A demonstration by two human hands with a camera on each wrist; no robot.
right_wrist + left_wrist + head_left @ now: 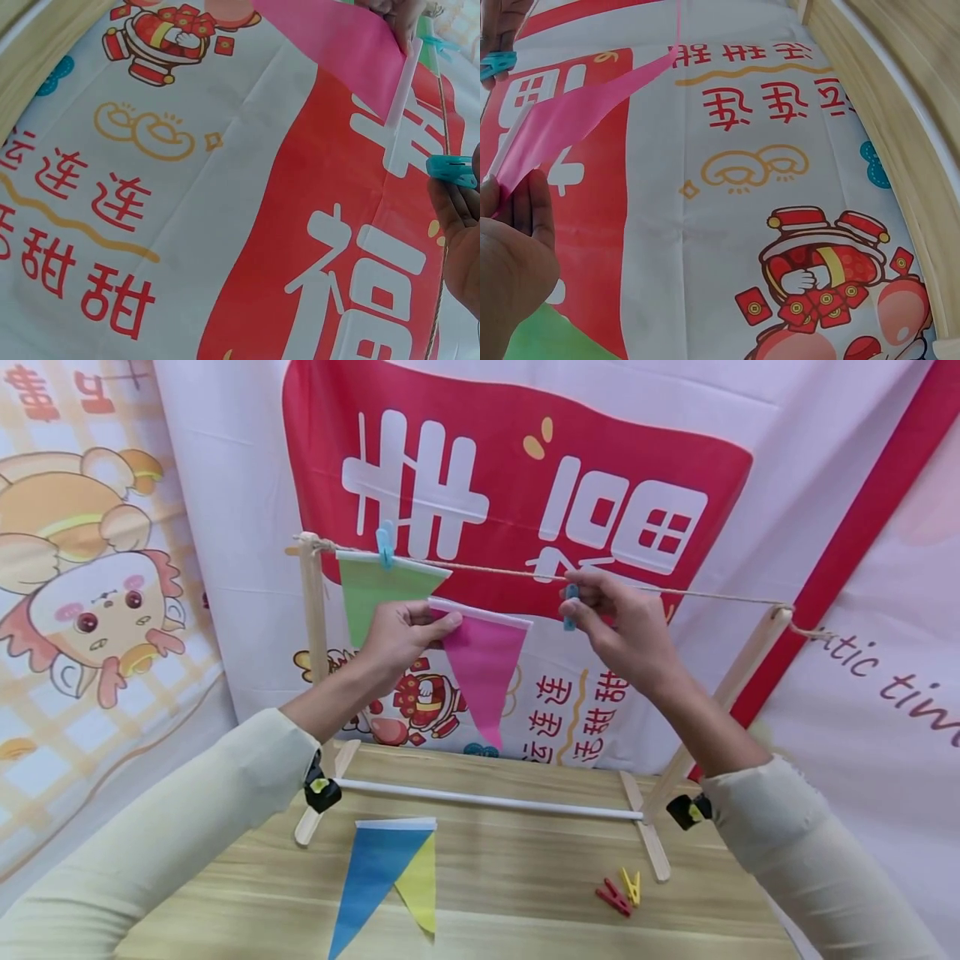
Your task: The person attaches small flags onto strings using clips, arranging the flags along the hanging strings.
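Note:
A pink triangular pennant (489,656) with a white top band hangs from my left hand (401,639), which pinches its upper left corner just below the twine (495,570). My right hand (626,622) pinches a blue clothespin (571,607) close to the twine, to the right of the pennant. At the left end of the twine, a green pennant (375,593) hangs from another blue clothespin (386,545). In the right wrist view the held clothespin (452,169) lies beside the twine; whether it touches it I cannot tell.
Wooden posts (738,668) on flat feet hold the twine, with a white rod (487,799) low between them. On the wooden table (517,877) lie a blue pennant (378,868) partly over a yellow one (420,885), plus red (614,897) and yellow (632,887) clothespins. A printed cloth (247,485) hangs behind.

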